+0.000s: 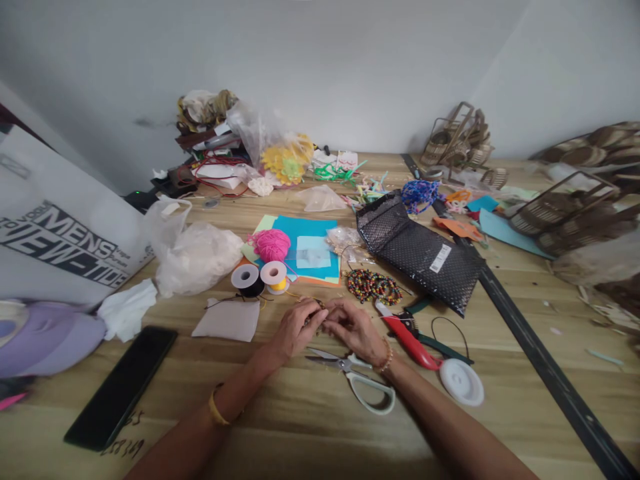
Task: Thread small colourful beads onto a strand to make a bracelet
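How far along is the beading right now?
Done: a strung coil of multicoloured beads lies on the wooden table. In hand: left hand and right hand meet over a small piece, too small to identify. Left: scissors and thread spools lie beside them untouched.

Bare forearms, a yellow band (pixel 218 408) on the left wrist, a beaded bracelet (pixel 386 358) on the right.

Pink yarn ball (pixel 271 244), multicoloured beads (pixel 373 286), white-handled scissors (pixel 357 375), red-handled pliers (pixel 407 337)
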The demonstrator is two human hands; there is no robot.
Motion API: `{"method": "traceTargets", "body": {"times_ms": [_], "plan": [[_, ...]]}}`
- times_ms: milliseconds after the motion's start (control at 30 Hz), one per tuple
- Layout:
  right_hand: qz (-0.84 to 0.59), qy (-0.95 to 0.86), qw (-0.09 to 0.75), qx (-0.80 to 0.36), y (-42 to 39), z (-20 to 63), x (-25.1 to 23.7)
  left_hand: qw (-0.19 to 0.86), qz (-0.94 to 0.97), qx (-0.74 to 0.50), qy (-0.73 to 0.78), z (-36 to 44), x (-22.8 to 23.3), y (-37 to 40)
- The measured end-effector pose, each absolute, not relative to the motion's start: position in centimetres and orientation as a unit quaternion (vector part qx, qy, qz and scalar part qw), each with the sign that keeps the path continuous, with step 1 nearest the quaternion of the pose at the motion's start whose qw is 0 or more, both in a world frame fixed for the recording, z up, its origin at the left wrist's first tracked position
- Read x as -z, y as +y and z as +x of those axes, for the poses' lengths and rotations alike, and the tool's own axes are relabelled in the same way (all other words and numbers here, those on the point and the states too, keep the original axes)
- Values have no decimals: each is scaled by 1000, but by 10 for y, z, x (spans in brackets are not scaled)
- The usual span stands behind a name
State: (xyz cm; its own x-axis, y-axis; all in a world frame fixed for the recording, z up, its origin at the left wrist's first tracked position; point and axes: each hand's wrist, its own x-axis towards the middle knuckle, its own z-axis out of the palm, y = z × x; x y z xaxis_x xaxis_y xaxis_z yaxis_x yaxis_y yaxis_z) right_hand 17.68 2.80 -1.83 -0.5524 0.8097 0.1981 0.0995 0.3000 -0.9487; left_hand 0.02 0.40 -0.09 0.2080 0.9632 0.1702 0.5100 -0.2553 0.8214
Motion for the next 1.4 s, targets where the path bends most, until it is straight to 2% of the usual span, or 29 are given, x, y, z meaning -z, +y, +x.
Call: {"method": "traceTargets", "body": {"times_ms": [367,633,833,967,1167,1400], "plan": [[-343,-729,343,-482,27,177,9,298,712,-378,511,-1,1,5],[-366,-669,331,-556,30,177,10,274,719,-384,511,0,4,6],[-368,-653,353,-560,33,178,7,281,705,-374,532,-6,2,7],[-361,-600,361,-617,39,183,5,271,742,-326,519,-14,0,10],[-360,-521,362,-684,44,187,15,184,836,-226,465,-23,2,14],[-315,-424,423,-737,47,185,14,115,874,-186,435,-23,3,11]]}}
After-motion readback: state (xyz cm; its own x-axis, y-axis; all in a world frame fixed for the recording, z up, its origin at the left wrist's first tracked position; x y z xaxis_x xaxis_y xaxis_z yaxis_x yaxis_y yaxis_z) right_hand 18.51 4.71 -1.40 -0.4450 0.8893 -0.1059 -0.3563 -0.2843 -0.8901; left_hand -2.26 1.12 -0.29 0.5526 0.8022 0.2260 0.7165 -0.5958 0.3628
